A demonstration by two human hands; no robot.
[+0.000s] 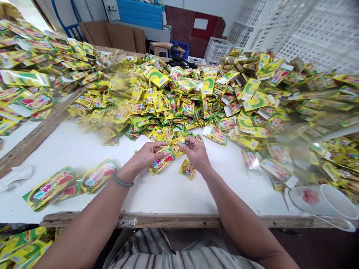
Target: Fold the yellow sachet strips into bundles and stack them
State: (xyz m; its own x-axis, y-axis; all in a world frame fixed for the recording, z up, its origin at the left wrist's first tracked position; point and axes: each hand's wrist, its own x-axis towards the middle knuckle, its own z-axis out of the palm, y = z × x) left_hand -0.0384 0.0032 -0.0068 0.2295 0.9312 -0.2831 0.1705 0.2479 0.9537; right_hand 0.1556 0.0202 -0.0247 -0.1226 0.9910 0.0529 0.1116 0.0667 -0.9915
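Over the middle of the white table, my left hand is closed around a small yellow and green carton with fruit pictures, its thumb lying along the top. My right hand pinches a shiny yellow sachet at the carton's upper right end. Whether the sachet is partly inside the carton, I cannot tell. Just below my right fingers a loose sachet lies on the table. Beyond both hands rises a heap of similar sachets.
Several cartons lie at front left. More cartons are piled at right, some with flaps open. A white cup with a flower stands near the front right edge. A wooden strip divides the left side. White crates stand behind.
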